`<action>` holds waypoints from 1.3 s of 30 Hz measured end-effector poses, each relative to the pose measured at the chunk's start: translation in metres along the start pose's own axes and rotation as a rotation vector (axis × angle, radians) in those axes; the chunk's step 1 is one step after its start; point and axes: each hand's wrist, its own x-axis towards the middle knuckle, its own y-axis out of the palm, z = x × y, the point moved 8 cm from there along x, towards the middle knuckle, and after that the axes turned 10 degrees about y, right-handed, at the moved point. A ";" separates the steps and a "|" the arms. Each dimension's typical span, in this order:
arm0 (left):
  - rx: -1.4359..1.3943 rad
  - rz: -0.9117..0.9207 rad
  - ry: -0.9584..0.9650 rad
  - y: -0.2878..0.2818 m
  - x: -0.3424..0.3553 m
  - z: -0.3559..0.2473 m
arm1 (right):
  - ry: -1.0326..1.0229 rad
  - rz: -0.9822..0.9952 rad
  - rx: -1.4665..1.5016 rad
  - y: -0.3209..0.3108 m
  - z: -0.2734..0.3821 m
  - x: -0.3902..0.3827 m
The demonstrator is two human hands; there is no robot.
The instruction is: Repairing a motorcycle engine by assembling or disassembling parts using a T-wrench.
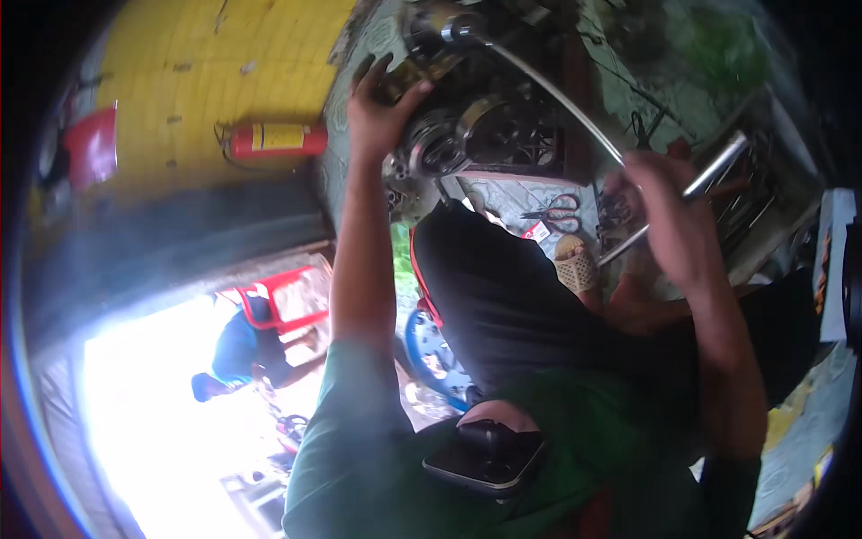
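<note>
My left hand (pixel 382 112) grips a dark metal part with a brassy patch (pixel 415 76) at the top. Just right of it is a round metal assembly (pixel 435 142) with rings. A chrome socket (pixel 458 30) sits at the upper end of a long thin steel bar (pixel 557 99); my closed right hand (pixel 664 202) is on this bar's lower end. A thicker chrome tube (pixel 718 163) passes diagonally behind that hand. Below the machinery lie red-handled scissors (pixel 561 213), beside my sandalled foot (pixel 575 262).
A red fire extinguisher (pixel 278 139) is by the yellow wall (pixel 224 54). At lower left, another person (pixel 238 346) in blue is beside a red basket (pixel 292 296) in a bright doorway. A blue tray (pixel 422 355) holds small items. Tools (pixel 745 216) pile up at right.
</note>
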 end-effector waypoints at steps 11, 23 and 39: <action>-1.466 0.297 -0.571 0.128 -0.099 -0.197 | 0.384 0.667 1.026 0.054 -0.034 -0.019; -1.734 0.293 -0.588 0.176 -0.098 -0.215 | -0.642 -0.197 -0.633 0.012 0.007 -0.113; -1.939 0.218 -0.634 0.181 -0.078 -0.223 | -0.095 -0.216 -0.497 -0.014 -0.046 -0.063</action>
